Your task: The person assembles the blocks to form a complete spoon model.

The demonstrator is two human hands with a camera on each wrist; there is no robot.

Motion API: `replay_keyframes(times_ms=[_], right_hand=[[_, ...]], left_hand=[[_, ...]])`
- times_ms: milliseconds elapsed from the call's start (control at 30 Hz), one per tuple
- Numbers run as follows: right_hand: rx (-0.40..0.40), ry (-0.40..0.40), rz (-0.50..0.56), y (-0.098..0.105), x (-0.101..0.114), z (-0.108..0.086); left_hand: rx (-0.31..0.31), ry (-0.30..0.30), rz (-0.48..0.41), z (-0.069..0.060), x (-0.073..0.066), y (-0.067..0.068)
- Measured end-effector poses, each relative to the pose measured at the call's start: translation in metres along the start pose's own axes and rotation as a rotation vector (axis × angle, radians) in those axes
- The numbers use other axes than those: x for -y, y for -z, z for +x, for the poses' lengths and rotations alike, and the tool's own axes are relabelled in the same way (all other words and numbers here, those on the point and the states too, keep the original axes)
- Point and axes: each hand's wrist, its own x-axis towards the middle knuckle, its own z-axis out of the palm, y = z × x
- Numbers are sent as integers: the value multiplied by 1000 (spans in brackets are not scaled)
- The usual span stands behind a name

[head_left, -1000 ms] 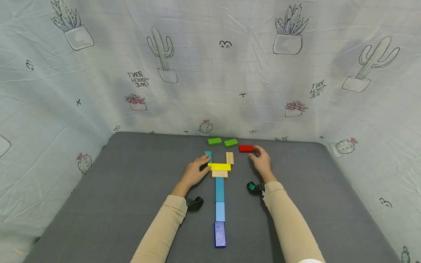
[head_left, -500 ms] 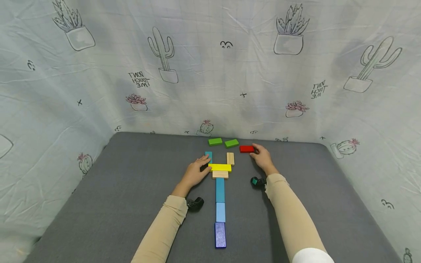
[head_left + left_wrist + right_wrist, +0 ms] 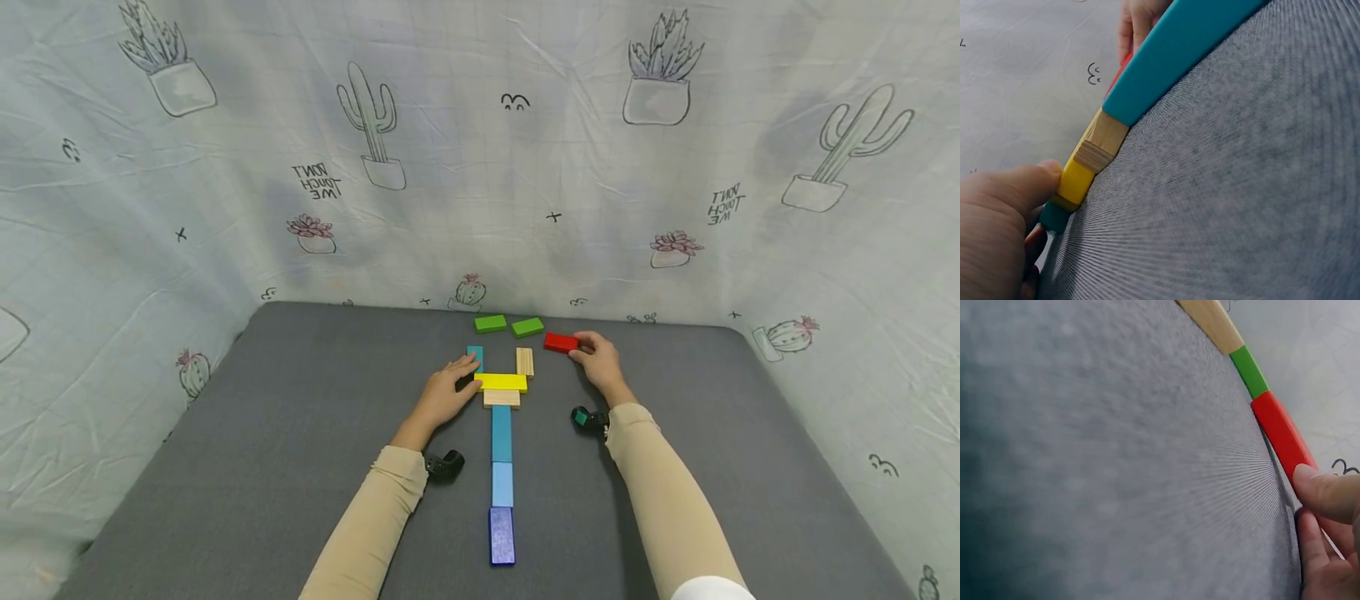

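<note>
My left hand (image 3: 442, 390) lies at the left of the block layout. Its thumb touches the end of the yellow block (image 3: 501, 382), and its straight fingers rest by the short teal block (image 3: 476, 358), which they partly cover. At the back right, my right hand (image 3: 600, 367) pinches one end of the red block (image 3: 560, 342) between thumb and fingers. In the right wrist view, that red block (image 3: 1282, 434) slants, with a narrow gap beneath its held end. A plain wooden block (image 3: 502, 398) adjoins the yellow one, and another wooden block (image 3: 525, 362) stands beyond its right end.
Two green blocks, a left one (image 3: 491, 323) and a right one (image 3: 528, 327), lie near the back edge. A long teal block (image 3: 502, 433), a light blue block (image 3: 502, 484) and a purple block (image 3: 502, 536) run toward me. Printed cloth (image 3: 450, 150) hangs behind the grey table (image 3: 300, 467).
My right hand has shifted slightly right and now grips the red block, which has turned so that its held end sits a little nearer to me. The left hand stays put.
</note>
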Motion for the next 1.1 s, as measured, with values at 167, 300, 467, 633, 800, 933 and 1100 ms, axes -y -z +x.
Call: replay_keyframes(times_ms=[167,300,467,633,800,933,1100], right_hand=[[-35,24,116,-2,1,-5],[-63,18,191,-7,4,-11],[-63,20,260,-18,14,-22],[-49,61,255,-35,26,-28],[-27,85,229,-49,33,-32],[-15,105,215,-57,39,-36],[11,112,201,-66,45,-38]], left_hand=[[4,17,4,1,0,1],[7,28,-3,1,-1,2],[8,34,-2,2,0,3],[5,33,-4,2,2,2],[2,25,-5,1,2,2],[11,31,-1,1,0,2],[18,32,-6,1,-1,2]])
